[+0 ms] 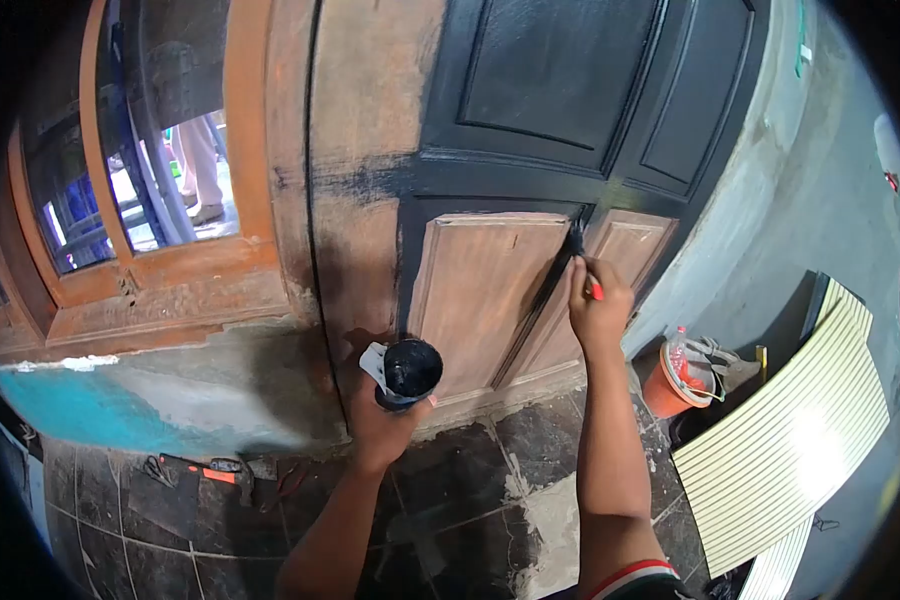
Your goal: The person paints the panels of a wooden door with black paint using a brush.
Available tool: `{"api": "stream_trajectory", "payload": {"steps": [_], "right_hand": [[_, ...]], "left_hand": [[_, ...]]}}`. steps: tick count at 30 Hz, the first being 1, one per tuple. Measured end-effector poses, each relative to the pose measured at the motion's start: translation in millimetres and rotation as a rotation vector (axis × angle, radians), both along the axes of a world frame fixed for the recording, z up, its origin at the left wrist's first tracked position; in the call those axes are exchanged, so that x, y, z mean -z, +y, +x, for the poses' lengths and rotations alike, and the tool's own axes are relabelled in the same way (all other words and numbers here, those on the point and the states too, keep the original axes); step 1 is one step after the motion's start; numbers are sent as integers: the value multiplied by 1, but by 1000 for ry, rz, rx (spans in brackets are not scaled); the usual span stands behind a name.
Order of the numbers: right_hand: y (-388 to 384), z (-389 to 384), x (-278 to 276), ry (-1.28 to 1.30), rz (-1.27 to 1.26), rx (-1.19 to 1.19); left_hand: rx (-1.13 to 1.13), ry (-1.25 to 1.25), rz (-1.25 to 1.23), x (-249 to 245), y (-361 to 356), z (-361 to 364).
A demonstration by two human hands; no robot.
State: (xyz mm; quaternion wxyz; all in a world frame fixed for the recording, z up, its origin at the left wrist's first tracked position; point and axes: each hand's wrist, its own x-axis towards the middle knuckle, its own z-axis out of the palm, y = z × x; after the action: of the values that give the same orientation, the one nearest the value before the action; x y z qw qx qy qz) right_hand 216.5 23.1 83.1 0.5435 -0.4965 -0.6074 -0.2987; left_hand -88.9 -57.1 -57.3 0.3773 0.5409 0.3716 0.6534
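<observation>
My left hand (385,420) is wrapped round a small cup of black paint (412,368) with a pale label, held in front of the door's lower left part. My right hand (600,295) grips a paintbrush (577,238) with a red handle end. The dark bristles touch the frame strip beside the top right corner of a bare wooden panel (500,290). The upper part of the door (560,90) is black, and black also runs along the frame round the lower panel. Bare wood shows on the left stile and the smaller right panel (630,245).
An orange bucket (668,388) holding various items stands right of the door. Ribbed cream sheets (790,440) lean at the right. A hammer (232,478) and other tools lie on the tiled floor, lower left. A wooden-framed window (170,260) shows a person's legs beyond.
</observation>
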Motion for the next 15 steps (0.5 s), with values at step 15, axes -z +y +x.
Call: {"api": "stream_trajectory", "payload": {"steps": [15], "right_hand": [[12, -26, -4, 44, 190, 46]], "left_hand": [[-45, 219, -42, 28, -9, -30]]}}
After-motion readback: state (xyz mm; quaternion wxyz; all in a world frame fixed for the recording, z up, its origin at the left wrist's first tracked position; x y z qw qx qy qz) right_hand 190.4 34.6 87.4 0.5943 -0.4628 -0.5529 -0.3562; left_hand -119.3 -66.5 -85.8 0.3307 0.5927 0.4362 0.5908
